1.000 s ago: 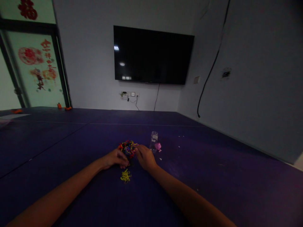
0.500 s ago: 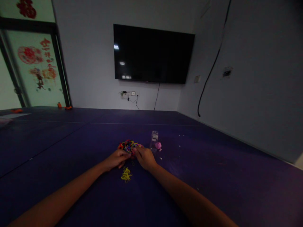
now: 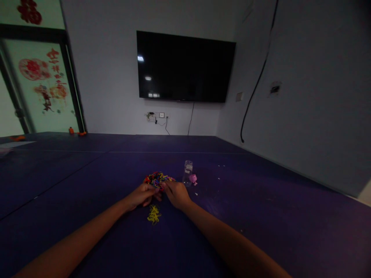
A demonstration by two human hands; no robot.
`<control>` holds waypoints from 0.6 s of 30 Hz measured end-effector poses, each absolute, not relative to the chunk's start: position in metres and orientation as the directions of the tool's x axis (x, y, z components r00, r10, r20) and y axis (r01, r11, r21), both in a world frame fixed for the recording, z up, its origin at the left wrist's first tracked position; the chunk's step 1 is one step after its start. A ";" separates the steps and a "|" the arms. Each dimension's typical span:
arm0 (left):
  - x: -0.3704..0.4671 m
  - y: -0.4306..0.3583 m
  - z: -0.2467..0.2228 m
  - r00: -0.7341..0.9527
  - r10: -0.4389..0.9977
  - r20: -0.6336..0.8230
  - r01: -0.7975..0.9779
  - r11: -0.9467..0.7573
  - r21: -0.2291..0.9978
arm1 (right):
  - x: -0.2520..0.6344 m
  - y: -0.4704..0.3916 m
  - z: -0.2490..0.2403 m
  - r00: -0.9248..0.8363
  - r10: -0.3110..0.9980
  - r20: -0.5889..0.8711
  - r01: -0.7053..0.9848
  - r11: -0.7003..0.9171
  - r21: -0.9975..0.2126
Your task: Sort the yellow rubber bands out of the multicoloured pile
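A tangled pile of multicoloured bands lies on the dark purple surface. At its near left edge is my left hand, thumb and fingers pinched together on something I cannot make out. My right hand is closed at the pile's near right edge, its fingertips close to the left ones; what they hold is too small to name. Nearer to me, below my left hand, sits a small heap of yellow bands. Just beyond my right hand are a clear bottle and a small pink object.
The purple surface reaches to the walls. Small white scraps lie right of the bottle. Orange objects stand by the door at the far left. A black television hangs on the wall, and a cable hangs at the right.
The view has shifted slightly. Some fingers of my left hand have spread a little beneath the pinch. The bottle, the pile and the yellow heap look unmoved.
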State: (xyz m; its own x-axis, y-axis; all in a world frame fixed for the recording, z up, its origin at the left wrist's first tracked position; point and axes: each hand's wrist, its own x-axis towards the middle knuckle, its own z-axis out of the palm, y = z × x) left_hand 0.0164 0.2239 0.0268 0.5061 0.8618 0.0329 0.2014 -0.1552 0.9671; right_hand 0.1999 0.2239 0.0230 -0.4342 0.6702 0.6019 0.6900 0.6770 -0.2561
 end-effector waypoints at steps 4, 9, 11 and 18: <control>0.015 0.224 0.026 0.544 0.839 -0.003 0.214 -0.136 0.967 | 0.200 0.224 0.022 -0.421 0.674 0.607 0.694 0.670 -0.262; 0.013 0.227 0.027 0.599 0.800 -0.045 0.208 -0.100 0.973 | 0.201 0.228 0.022 -0.282 0.709 0.646 0.722 0.600 -0.344; 0.013 0.227 0.028 0.582 0.813 -0.023 0.185 -0.104 0.977 | 0.201 0.231 0.021 -0.216 0.702 0.679 0.696 0.598 -0.397; 0.013 0.227 0.025 0.175 0.951 0.255 0.197 -0.288 0.937 | 0.203 0.243 0.014 -0.245 0.739 0.627 0.689 0.588 -0.423</control>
